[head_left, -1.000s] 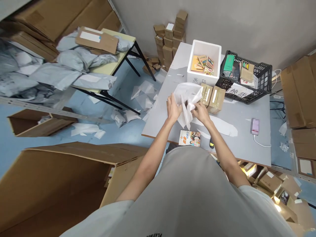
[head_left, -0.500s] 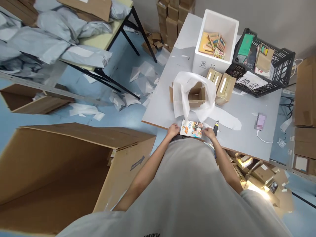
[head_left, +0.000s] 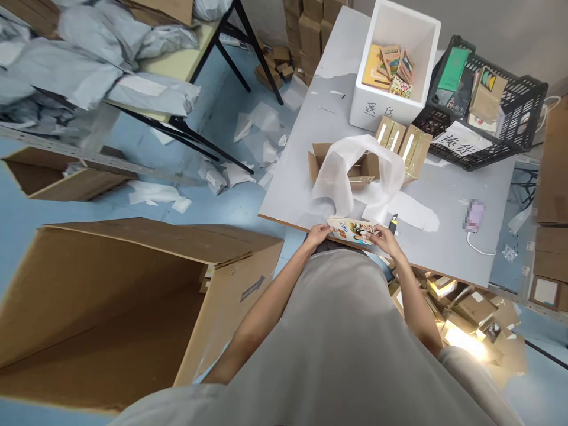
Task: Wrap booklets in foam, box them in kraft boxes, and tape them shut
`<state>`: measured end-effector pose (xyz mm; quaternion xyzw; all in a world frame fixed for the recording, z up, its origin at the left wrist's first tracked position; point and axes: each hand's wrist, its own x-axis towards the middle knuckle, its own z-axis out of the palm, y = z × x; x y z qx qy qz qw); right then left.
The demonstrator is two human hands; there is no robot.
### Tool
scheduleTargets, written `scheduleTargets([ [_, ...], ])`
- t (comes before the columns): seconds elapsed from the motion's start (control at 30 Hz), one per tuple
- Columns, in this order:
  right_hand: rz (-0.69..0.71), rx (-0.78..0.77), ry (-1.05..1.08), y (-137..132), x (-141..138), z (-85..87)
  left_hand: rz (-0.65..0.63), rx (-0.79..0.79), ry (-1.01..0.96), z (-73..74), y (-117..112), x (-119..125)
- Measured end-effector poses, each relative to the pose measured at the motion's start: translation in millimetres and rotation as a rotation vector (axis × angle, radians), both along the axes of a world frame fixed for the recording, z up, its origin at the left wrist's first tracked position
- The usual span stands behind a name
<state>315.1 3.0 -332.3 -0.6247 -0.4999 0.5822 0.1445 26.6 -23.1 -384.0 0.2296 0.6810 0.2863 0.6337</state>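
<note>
Both hands hold a small colourful booklet [head_left: 354, 230] at the near edge of the grey table [head_left: 444, 195]. My left hand [head_left: 318, 235] grips its left end and my right hand [head_left: 385, 239] grips its right end, fingers closed on it. Just beyond stands a small open cardboard box [head_left: 361, 168] draped in white foam wrap [head_left: 337, 180]. Two taped brown boxes [head_left: 406, 142] lie behind it. A small dark tool [head_left: 394, 223] rests by my right hand.
A white foam box [head_left: 390, 106] with colourful items and a black crate [head_left: 523, 112] sit at the table's far side. A phone on a cable [head_left: 474, 216] lies right. A large open carton [head_left: 110, 307] stands left on the floor, paper scraps [head_left: 248, 160] beyond it.
My hands left the foam wrap over the open box, came back to the table's near edge and took hold of the booklet, which is now lifted slightly.
</note>
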Motion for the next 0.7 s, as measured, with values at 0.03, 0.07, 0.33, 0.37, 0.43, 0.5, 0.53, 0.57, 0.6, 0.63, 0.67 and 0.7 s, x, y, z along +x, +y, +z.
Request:
scheduleTargets([
  [0.03, -0.004, 0.051, 0.051, -3, 5, 15.2, 0.016, 0.042, 0.001, 10.4, 1, -3],
  [0.07, -0.033, 0.088, 0.110, -5, 9, 30.2, 0.035, 0.101, 0.001, 22.4, 4, -6],
  [0.33, -0.538, 0.155, 0.607, 18, -43, 94.0, 0.178, 0.519, -0.277, 137.1, 59, -6],
  [0.37, -0.543, 0.155, 0.644, 22, -56, 96.1, 0.164, 0.511, -0.339, 146.7, 66, 0],
  [0.43, -0.537, 0.162, 0.693, 29, -78, 99.1, 0.174, 0.498, -0.411, 159.8, 78, 10],
  [0.5, -0.529, 0.173, 0.706, 34, -93, 100.5, 0.230, 0.509, -0.421, 166.3, 89, 18],
  [0.53, -0.523, 0.178, 0.697, 37, -97, 100.7, 0.261, 0.523, -0.413, 168.0, 93, 20],
  [0.57, -0.519, 0.184, 0.679, 40, -98, 100.8, 0.289, 0.542, -0.402, 169.0, 97, 22],
  [0.6, -0.523, 0.197, 0.651, 44, -97, 101.0, 0.310, 0.564, -0.390, 169.6, 101, 22],
  [0.63, -0.547, 0.226, 0.611, 48, -94, 101.6, 0.326, 0.586, -0.376, 170.1, 104, 22],
  [0.67, -0.594, 0.278, 0.557, 52, -90, 103.2, 0.340, 0.609, -0.358, 170.6, 107, 22],
  [0.7, -0.659, 0.357, 0.491, 56, -85, 105.9, 0.351, 0.631, -0.336, 171.3, 109, 21],
])
